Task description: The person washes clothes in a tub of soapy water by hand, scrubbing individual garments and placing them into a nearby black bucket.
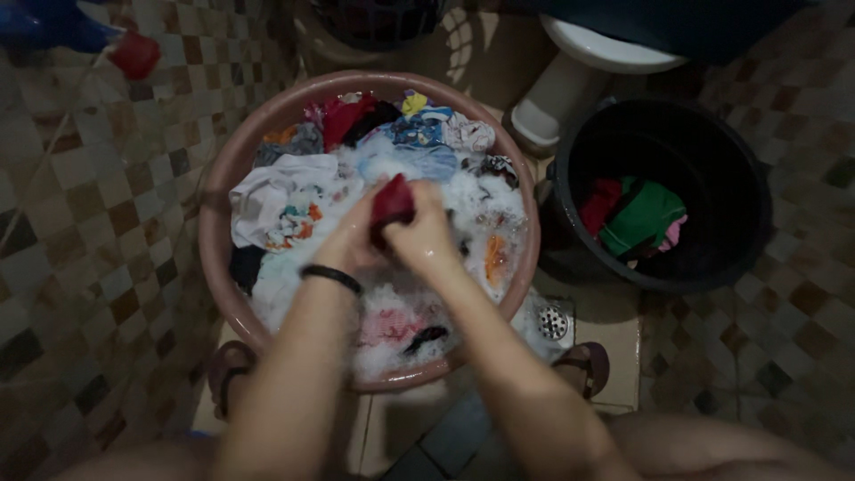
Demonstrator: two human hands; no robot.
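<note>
A wide pink basin [223,178] stands on the tiled floor, full of suds and several coloured clothes. Over its middle, my left hand [352,239] and my right hand [426,233] are pressed together around a small dark red cloth [393,199]. Both hands grip it, the cloth sticking up between the fingers. A black band sits on my left wrist. White, blue and red garments lie soaked at the far side of the basin.
A black bucket [712,258] at the right holds red, green and pink clothes. A white toilet base [557,98] stands behind it. A floor drain [552,322] and two brown sandals [583,365] lie near the basin's front. My knees frame the bottom.
</note>
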